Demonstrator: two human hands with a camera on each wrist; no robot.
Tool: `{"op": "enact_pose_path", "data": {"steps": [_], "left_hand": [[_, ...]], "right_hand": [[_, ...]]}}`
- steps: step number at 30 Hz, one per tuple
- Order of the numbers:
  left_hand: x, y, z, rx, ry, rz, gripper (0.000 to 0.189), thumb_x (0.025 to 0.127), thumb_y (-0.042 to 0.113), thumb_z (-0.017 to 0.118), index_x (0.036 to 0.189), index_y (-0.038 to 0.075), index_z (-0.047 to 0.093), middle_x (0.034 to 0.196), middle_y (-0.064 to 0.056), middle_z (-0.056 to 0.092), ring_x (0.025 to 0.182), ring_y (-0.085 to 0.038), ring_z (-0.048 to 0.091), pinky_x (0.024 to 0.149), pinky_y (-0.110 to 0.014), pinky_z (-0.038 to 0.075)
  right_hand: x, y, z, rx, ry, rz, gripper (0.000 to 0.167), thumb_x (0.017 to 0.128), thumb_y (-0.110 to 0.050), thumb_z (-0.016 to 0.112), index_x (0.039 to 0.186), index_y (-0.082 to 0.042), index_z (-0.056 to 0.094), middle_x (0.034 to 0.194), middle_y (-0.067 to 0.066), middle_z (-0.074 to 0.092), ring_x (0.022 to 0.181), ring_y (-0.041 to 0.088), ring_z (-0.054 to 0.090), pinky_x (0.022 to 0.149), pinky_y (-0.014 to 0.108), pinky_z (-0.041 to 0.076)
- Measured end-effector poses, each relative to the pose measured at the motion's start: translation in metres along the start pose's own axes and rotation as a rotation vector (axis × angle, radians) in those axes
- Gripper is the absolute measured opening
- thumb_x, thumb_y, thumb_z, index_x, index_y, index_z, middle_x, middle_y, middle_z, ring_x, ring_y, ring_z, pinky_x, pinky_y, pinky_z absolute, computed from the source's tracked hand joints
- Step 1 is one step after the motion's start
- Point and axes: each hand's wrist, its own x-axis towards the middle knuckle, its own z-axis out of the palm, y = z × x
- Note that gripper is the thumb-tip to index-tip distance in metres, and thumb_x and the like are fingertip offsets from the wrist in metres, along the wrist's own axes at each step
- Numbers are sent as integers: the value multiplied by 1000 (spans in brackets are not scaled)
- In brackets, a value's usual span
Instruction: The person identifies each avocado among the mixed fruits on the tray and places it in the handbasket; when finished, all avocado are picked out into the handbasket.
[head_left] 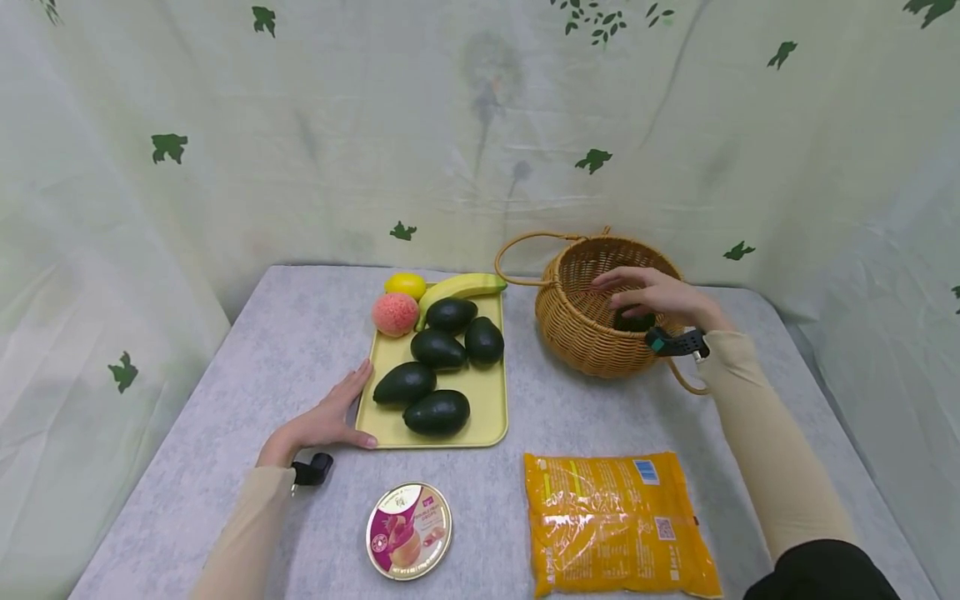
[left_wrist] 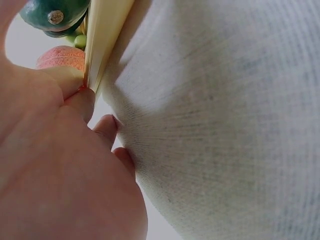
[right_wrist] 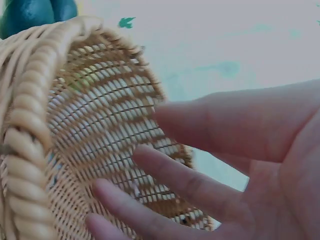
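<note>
My left hand (head_left: 326, 419) rests against the left edge of a pale yellow tray (head_left: 487, 417), its thumb near the front corner. Several dark green avocados (head_left: 437, 412) lie on this tray. Behind them are a pink peach (head_left: 395, 314), a yellow lemon (head_left: 406, 285) and a banana (head_left: 465, 287). My right hand (head_left: 660, 297) hovers over the mouth of a wicker basket (head_left: 577, 333), fingers spread and holding nothing in the right wrist view. Beneath that hand, a dark avocado (head_left: 633, 320) shows in the basket, partly hidden.
A round tin (head_left: 409, 531) with a fruit picture on its lid sits at the front. To its right lies an orange plastic packet (head_left: 615, 525). The basket's loop handle (head_left: 517, 242) reaches toward the tray's back right corner. A patterned curtain (head_left: 450, 125) hangs behind the table.
</note>
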Motion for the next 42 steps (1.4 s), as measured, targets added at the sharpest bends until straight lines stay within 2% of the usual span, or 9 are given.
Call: {"op": "enact_pose_path", "data": {"steps": [6, 10, 17, 20, 23, 28, 31, 37, 42], "left_hand": [[0, 1, 0, 1, 0, -1, 120, 69, 29, 86, 152, -2, 4, 158, -20, -3, 141, -44, -7, 108, -64, 2], [0, 2, 0, 0, 2, -8, 121, 69, 29, 86, 152, -1, 4, 158, -20, -2, 141, -43, -7, 108, -64, 3], [0, 1, 0, 0, 2, -10, 120, 69, 29, 86, 152, -1, 4, 158, -20, -2, 141, -43, -7, 108, -64, 3], [0, 0, 1, 2, 1, 0, 120, 70, 28, 86, 152, -1, 4, 158, -20, -2, 141, -44, -7, 108, -64, 3], [0, 0, 1, 4, 1, 3, 120, 70, 28, 86, 152, -2, 4, 158, -20, -2, 141, -44, -7, 107, -64, 3], [-1, 0, 0, 0, 2, 6, 119, 70, 28, 86, 152, -1, 4, 158, -20, -2, 141, -44, -7, 107, -64, 3], [-1, 1, 1, -2, 1, 3, 120, 70, 28, 86, 152, -1, 4, 158, -20, -2, 141, -44, -7, 108, -64, 3], [-1, 0, 1, -3, 1, -8, 120, 70, 29, 86, 153, 1, 4, 158, -19, -2, 141, -43, -6, 108, -64, 3], [-1, 1, 1, -9, 4, -11, 120, 70, 29, 86, 153, 1, 4, 158, -18, -2, 142, -42, -7, 108, -64, 3]], "right_hand": [[-15, -12, -3, 60, 114, -55, 46, 100, -20, 52, 143, -6, 39, 144, 14, 40, 116, 20, 54, 98, 47, 43], [-20, -24, 4, 133, 104, -116, 46, 100, -22, 52, 143, -8, 40, 144, 14, 39, 120, 25, 52, 100, 46, 41], [-10, -43, 41, 194, -49, -259, 46, 100, -14, 51, 143, -4, 39, 145, 19, 38, 122, 36, 49, 99, 47, 42], [-1, -48, 62, 181, -116, -284, 46, 99, -14, 54, 142, -5, 42, 143, 14, 42, 121, 34, 51, 98, 50, 42], [10, -51, 82, 158, -198, -311, 48, 97, -13, 56, 142, -7, 42, 144, 11, 42, 121, 29, 52, 99, 46, 42], [29, -49, 112, 156, -342, -349, 50, 96, -5, 55, 143, -5, 39, 147, 11, 38, 128, 28, 45, 101, 46, 40], [40, -47, 127, 151, -398, -353, 51, 96, -6, 57, 143, -6, 40, 148, 9, 37, 130, 29, 41, 102, 47, 39], [59, -45, 156, 29, -492, -395, 54, 94, -14, 61, 144, -11, 41, 148, 2, 36, 132, 27, 37, 104, 52, 34], [72, -46, 178, -151, -556, -460, 55, 91, -12, 64, 142, -14, 44, 150, 7, 34, 133, 24, 34, 103, 53, 34]]}}
